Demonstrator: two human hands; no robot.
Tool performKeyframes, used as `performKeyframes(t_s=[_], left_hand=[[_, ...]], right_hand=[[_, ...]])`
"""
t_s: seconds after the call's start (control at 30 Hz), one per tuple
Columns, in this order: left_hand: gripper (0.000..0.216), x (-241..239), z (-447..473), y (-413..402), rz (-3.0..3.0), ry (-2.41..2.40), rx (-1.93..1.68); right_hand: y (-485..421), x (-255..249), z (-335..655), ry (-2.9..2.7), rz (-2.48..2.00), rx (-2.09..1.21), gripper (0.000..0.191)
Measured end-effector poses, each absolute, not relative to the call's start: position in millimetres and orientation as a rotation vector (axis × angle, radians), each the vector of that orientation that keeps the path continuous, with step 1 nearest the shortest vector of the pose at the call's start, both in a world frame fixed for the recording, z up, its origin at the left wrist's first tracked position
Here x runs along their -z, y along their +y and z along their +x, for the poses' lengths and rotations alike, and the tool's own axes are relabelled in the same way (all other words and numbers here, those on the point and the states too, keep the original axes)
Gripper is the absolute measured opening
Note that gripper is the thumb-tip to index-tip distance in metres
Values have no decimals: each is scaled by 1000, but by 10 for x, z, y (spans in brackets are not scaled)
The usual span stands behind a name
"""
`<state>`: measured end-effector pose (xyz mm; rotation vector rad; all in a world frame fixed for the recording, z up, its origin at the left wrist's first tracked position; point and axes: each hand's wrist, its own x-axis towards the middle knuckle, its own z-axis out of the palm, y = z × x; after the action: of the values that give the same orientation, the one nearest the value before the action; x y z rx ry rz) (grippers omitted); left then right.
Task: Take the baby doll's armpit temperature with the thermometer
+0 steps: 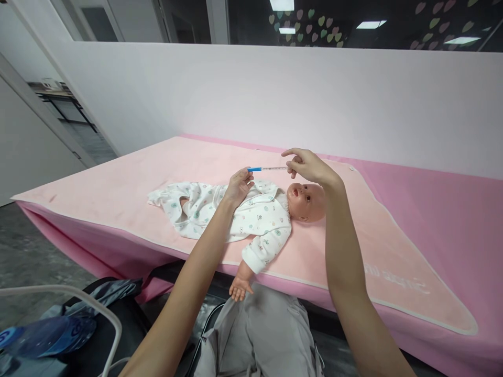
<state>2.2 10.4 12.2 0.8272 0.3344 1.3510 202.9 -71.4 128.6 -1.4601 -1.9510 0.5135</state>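
Note:
A slim glass thermometer (271, 168) with a blue end is stretched level between my two hands, above the doll's chest. My left hand (240, 186) pinches the blue end. At the clear end, my right hand (308, 166) has its thumb and fingers closed around the tip, with the index finger reaching out above. Below them a baby doll (259, 212) lies on its back in white printed clothes, its bald head to the right, close under my right wrist. One doll arm hangs over the near edge.
A peach mat (129, 173) covers the pink-draped table (444, 209), against a white wall (275, 94) with a window above. At lower left, a water bottle (51, 335) lies on a dark chair beside a curved pale tube (90, 301). My grey-trousered legs are under the near edge.

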Motion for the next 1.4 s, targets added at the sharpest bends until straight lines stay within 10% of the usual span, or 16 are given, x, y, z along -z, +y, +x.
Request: performKeyframes(t_s=[1.4], left_hand=[[23, -108, 27, 120, 798, 312, -1360]], right_hand=[[-690, -1276, 2031, -1962, -1475, -511, 32]])
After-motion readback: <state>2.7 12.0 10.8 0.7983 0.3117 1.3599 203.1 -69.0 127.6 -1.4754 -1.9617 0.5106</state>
